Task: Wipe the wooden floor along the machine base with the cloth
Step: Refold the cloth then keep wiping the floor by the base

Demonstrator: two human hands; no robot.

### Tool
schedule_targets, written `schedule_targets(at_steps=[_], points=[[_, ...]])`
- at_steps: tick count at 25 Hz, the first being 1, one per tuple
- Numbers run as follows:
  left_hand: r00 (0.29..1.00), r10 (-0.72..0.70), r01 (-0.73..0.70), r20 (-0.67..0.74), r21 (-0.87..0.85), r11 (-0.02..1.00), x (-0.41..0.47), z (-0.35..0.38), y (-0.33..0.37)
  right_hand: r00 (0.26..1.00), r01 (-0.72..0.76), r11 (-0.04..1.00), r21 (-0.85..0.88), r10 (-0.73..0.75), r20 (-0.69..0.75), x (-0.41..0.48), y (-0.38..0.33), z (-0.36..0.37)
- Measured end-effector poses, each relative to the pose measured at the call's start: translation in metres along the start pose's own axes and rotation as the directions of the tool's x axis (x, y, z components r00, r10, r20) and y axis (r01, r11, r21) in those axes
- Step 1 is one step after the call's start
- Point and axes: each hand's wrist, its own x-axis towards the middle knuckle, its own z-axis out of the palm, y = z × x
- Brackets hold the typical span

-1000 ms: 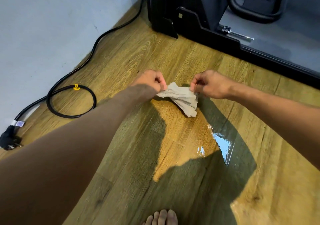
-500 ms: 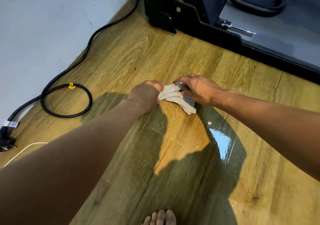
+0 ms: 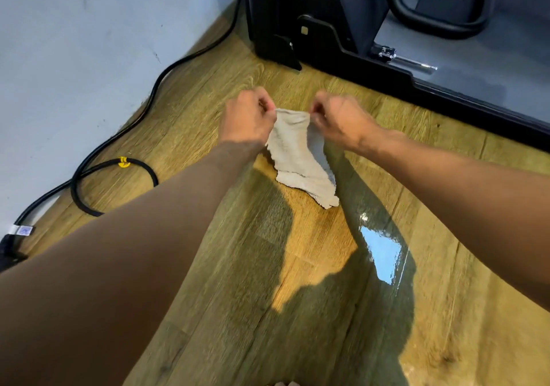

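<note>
Half a second ago the pale beige woven cloth (image 3: 297,159) lay bunched low on the brown wood-grain plank floor (image 3: 208,88), with the right hand spread flat over it. Now it is raised and opened out, hanging as a long strip. The left hand (image 3: 247,118) and the right hand (image 3: 342,120) have drawn slightly apart. Each hand has its fingers curled and pinches one top corner of the cloth, so its upper edge stretches between them. The frayed lower end reaches towards the floor; whether it touches cannot be told. The cloth hangs in front of the black machine base (image 3: 387,76), near it but apart. A glossy wet patch (image 3: 381,251) shines on the floor below the right forearm. A thick black power cable (image 3: 119,135) loops along the pale wall (image 3: 74,58) on the left.
</note>
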Motion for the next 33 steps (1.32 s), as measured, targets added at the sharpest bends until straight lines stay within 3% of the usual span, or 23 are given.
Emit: schedule_targets(at_steps=[2,5,7,9,11,13,14,15,16,17,18,21,23,24,26,29,30,31,33], points=[[0.994,0.035,-0.041,-0.104,-0.063,0.997,0.011,-0.01,0.02,0.97,-0.055,0.994,0.097,0.076,-0.233,0.012,-0.007,-0.022],[0.947,0.103,-0.163,-0.304,-0.181,0.97,0.023,-0.031,0.048,0.861,0.057,0.963,0.264,0.087,-0.502,0.019,-0.022,-0.057],[0.912,0.171,-0.279,-0.372,-0.259,0.925,0.02,-0.045,0.06,0.821,0.147,0.929,0.339,0.076,-0.565,0.009,-0.03,-0.07],[0.92,0.217,-0.331,-0.325,-0.352,0.876,0.009,-0.054,0.062,0.836,0.188,0.906,0.379,0.056,-0.547,-0.014,-0.033,-0.073],[0.962,0.24,-0.274,-0.134,-0.405,0.872,-0.006,-0.057,0.054,0.908,0.149,0.908,0.393,0.032,-0.418,-0.046,-0.031,-0.066],[0.949,0.215,-0.122,0.232,-0.359,0.925,-0.021,-0.057,0.038,0.99,0.047,0.916,0.399,0.01,-0.139,-0.076,-0.027,-0.055],[0.875,0.174,-0.042,0.451,-0.288,0.957,-0.027,-0.055,0.029,0.999,-0.033,0.903,0.428,0.016,0.043,-0.087,-0.025,-0.05],[0.759,0.103,0.045,0.643,-0.209,0.977,-0.033,-0.052,0.022,0.974,-0.13,0.868,0.48,0.021,0.226,-0.095,-0.023,-0.047],[0.637,0.022,0.143,0.771,-0.146,0.979,-0.038,-0.047,0.015,0.926,-0.23,0.818,0.527,0.017,0.377,-0.1,-0.022,-0.044],[0.562,-0.043,0.222,0.826,-0.1,0.97,-0.041,-0.041,0.011,0.883,-0.313,0.775,0.549,0.025,0.468,-0.102,-0.021,-0.041],[0.567,-0.083,0.256,0.819,-0.08,0.963,-0.042,-0.033,0.008,0.865,-0.371,0.743,0.558,0.059,0.498,-0.101,-0.021,-0.037],[0.848,-0.125,0.16,0.514,-0.025,0.987,-0.032,-0.009,0.002,0.89,-0.444,0.674,0.591,0.254,0.379,-0.087,-0.019,-0.02],[0.936,-0.131,0.106,0.326,0.094,0.99,-0.031,0.001,-0.005,0.909,-0.413,0.756,0.507,0.313,0.274,-0.074,-0.013,-0.008],[0.941,-0.111,0.077,0.319,0.117,0.99,-0.032,0.004,-0.013,0.926,-0.375,0.812,0.447,0.307,0.219,-0.07,-0.01,-0.003],[0.892,-0.03,-0.069,0.45,0.201,0.977,-0.045,0.009,-0.025,0.967,-0.244,0.906,0.345,0.201,0.156,-0.071,-0.004,0.004],[0.791,0.077,-0.427,0.607,0.459,0.779,-0.069,0.019,-0.041,0.928,0.053,0.997,0.055,-0.07,0.367,-0.092,-0.003,0.022],[0.802,0.126,-0.467,0.584,0.483,0.741,-0.07,0.021,-0.045,0.895,0.156,0.987,-0.037,-0.125,0.428,-0.098,-0.002,0.029],[0.829,0.16,-0.447,0.536,0.463,0.766,-0.068,0.021,-0.045,0.892,0.218,0.972,-0.086,-0.163,0.422,-0.099,0.002,0.032],[0.905,0.154,-0.306,0.396,0.358,0.882,-0.056,0.019,-0.042,0.939,0.189,0.978,-0.089,-0.154,0.308,-0.083,0.007,0.031]])
